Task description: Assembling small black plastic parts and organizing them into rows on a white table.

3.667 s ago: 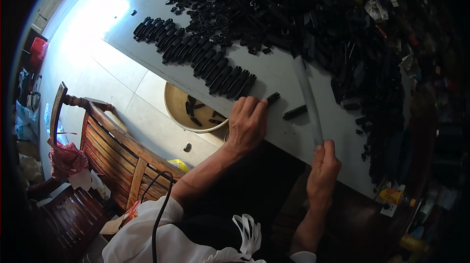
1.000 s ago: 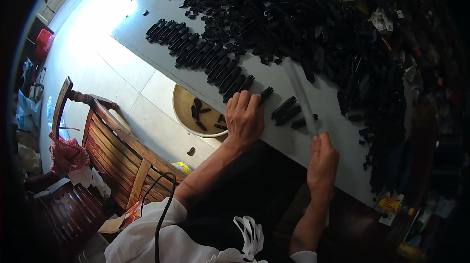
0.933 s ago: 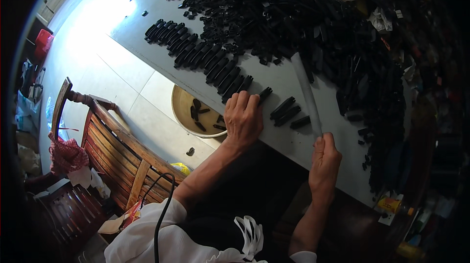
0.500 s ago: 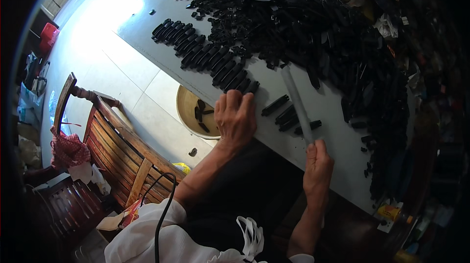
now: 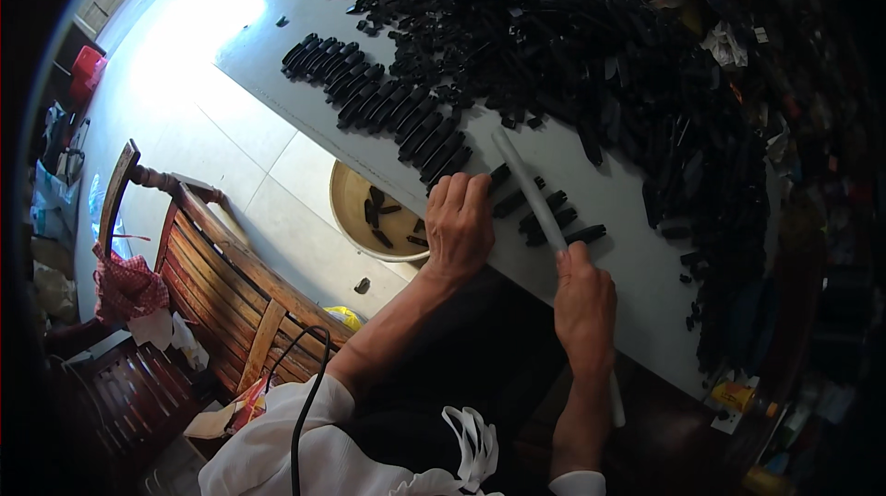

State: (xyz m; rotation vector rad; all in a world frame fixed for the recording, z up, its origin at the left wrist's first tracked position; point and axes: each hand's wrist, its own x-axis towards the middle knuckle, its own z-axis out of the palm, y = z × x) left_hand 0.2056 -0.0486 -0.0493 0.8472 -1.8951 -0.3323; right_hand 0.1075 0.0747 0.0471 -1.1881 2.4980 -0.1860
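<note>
My left hand [image 5: 459,224] is closed at the table's near edge, with a slim black plastic piece [image 5: 499,173] at its fingertips. Its thumb and the hidden side of the grip are hard to see. A long pale grey strip [image 5: 524,171] runs through my closed right hand [image 5: 584,298]; its far end slants over the table beside that piece, its near end shows past my wrist. Several similar black pieces [image 5: 586,235] lie under and beside the strip. Left of my left hand, a stepped row of black pieces [image 5: 388,107] lies side by side.
A big heap of black parts [image 5: 554,44] covers the far and right side of the pale table [image 5: 646,293]. Below its left edge stands a round tan basin [image 5: 343,210] with several black pieces inside. A wooden chair [image 5: 221,284] is at the left.
My left hand has shifted right, away from the row, and a black piece at its fingertips has moved with it. My right hand has swung the strip left and slid farther up it.
</note>
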